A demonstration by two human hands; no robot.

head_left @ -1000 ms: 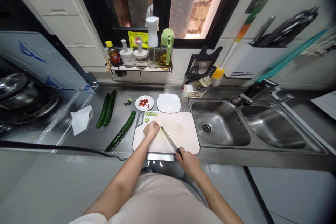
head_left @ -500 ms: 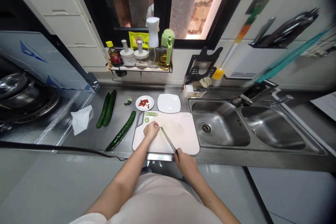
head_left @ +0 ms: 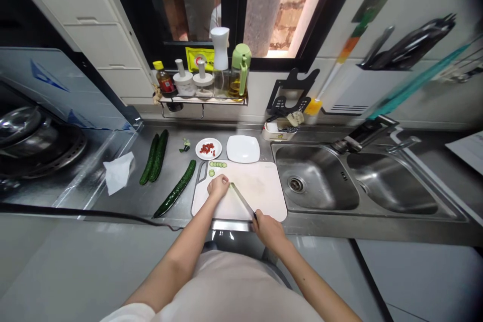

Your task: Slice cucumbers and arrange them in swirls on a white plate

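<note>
My right hand (head_left: 268,227) is closed round the handle of a knife (head_left: 243,200), whose blade points away and to the left over the white cutting board (head_left: 260,196). The knife tip is by the fingers of my left hand (head_left: 219,186). Those fingers are curled together at a small green piece, apparently cucumber, mostly hidden. Several cucumber slices (head_left: 218,164) lie in a row at the board's far left, with a single slice (head_left: 212,173) just below them. Left of the board rests a whole cucumber (head_left: 175,190).
Two more cucumbers (head_left: 154,157) lie further left, near a white paper towel (head_left: 117,172). Behind the board stand a plate of red pieces (head_left: 198,149) and a white square plate (head_left: 243,149). A double sink (head_left: 320,176) is at the right; a condiment rack (head_left: 204,99) hangs above the counter.
The view has shifted very slightly. Both hands and the knife stay in nearly the same place on the board; the slices have not moved.
</note>
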